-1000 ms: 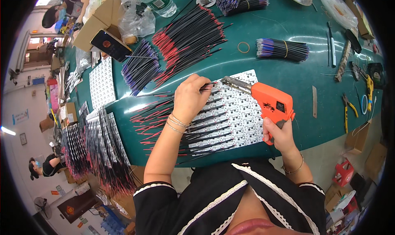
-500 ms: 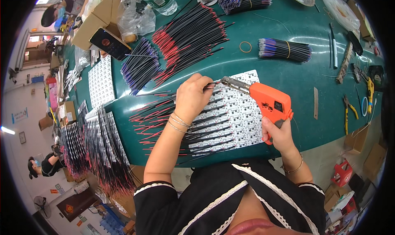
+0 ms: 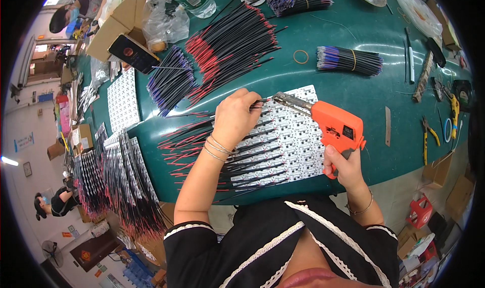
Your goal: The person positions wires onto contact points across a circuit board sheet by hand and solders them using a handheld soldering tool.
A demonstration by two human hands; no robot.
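A white sheet of small circuit boards [image 3: 304,154] lies in front of me, with rows of black wires with red ends [image 3: 194,149] fixed along its left part. My left hand [image 3: 235,114] is over the sheet's upper left, fingers pinched on a thin wire [image 3: 263,100] whose end points right. My right hand [image 3: 345,167] is closed round the grip of an orange soldering gun [image 3: 337,121]. Its metal tip is at the sheet's top edge, just right of the wire end; whether they touch I cannot tell.
Loose black wires [image 3: 235,45] and purple-ended wires [image 3: 171,83] lie beyond my left hand, near a phone [image 3: 133,54] leaning on a carton. A banded wire bundle [image 3: 349,61], pliers [image 3: 429,136] and a metal strip [image 3: 388,126] lie right. Wired boards [image 3: 126,172] hang at the left edge.
The soldering gun has shifted slightly to the right, and my right hand with it. My left hand stays almost in place, still pinching the wire.
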